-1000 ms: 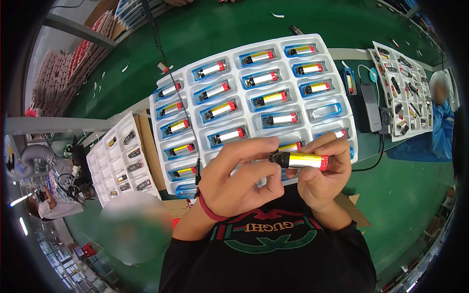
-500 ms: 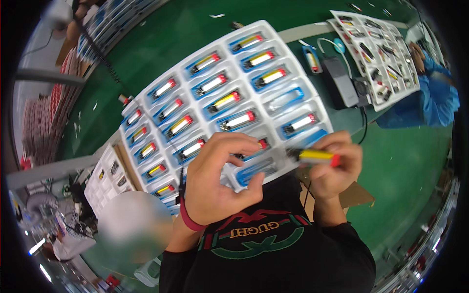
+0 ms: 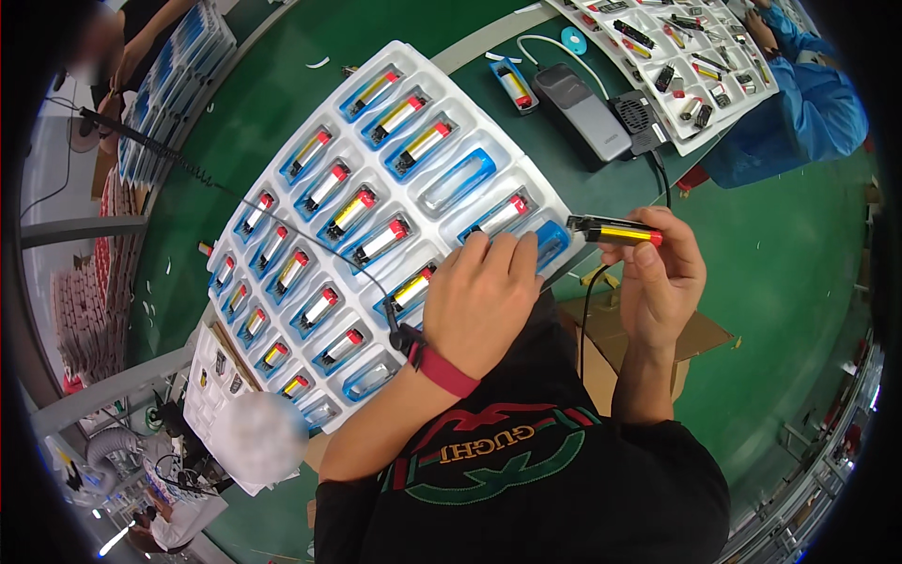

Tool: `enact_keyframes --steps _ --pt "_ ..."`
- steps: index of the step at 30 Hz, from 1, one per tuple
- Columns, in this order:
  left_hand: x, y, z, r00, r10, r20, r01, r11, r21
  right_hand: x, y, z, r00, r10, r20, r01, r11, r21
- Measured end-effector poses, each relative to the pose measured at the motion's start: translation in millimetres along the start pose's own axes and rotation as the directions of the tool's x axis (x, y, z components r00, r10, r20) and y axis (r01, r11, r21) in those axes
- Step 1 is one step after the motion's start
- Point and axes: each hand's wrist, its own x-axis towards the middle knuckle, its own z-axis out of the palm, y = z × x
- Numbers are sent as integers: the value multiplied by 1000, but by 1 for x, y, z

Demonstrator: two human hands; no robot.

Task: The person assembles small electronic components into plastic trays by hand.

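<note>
My right hand (image 3: 662, 273) pinches a small battery assembly (image 3: 615, 233) between thumb and fingers, beyond the tray's right corner. It has a yellow and black body, a red end and a dark strip along it. My left hand (image 3: 481, 299) lies over the near edge of a white moulded tray (image 3: 507, 141), fingers together and bent down; their tips are hidden beside a blue shell (image 3: 552, 242). Several tray pockets hold blue shells with red-ended battery units (image 3: 381, 240). A clear blue shell (image 3: 458, 183) without a unit sits farther up. A red wrist strap (image 3: 442, 369) circles my left wrist.
A black cord (image 3: 282, 221) runs from the strap across the tray. Behind stand a grey power pack (image 3: 581, 113), a black adapter (image 3: 639, 122) and a lone shell (image 3: 514, 86). Another tray (image 3: 695, 66) of parts lies far right, near a blue-sleeved person. An open carton (image 3: 691, 338) stands below.
My left hand has turned from spread fingers to bent fingers over the tray's near right part. My right hand still holds the battery assembly, now raised slightly. The whole view has shifted and turned.
</note>
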Motion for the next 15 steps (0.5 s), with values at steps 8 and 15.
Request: enact_keyframes --steps 8,15 --pt "-25 -16 -43 904 -384 188 257 137 -957 6 -23 19 993 57 103 -74 983 169" --pt "-50 -32 -43 878 -438 -192 -126 175 -976 -3 -24 79 937 -11 350 66 987 -147"
